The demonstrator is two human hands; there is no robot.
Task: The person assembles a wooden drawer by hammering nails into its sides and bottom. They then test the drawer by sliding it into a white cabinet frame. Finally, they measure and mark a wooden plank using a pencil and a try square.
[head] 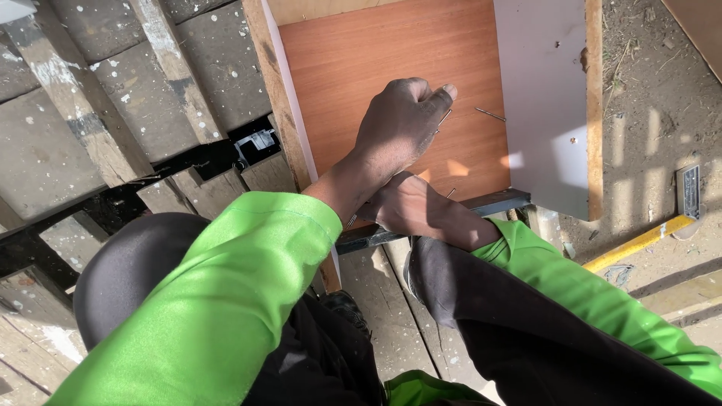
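Note:
A reddish-brown laminated board (361, 68) lies flat in front of me. My left hand (402, 120) is a closed fist resting on it, with thin nails (444, 118) sticking out between the fingers. Another loose nail (489, 114) lies on the board just to the right of that fist. My right hand (417, 209) sits lower, partly under my left wrist, at the board's near edge. Its fingers are curled, and a thin nail (450, 192) pokes out above them. A dark metal bar (496, 201) runs along that near edge beside the hand.
A pale grey panel (541, 98) covers the board's right side. Paint-spattered wooden planks (90, 83) with dark gaps lie to the left. A yellow-handled tool (639, 240) with a metal head rests on the dirt ground at right. My knees fill the foreground.

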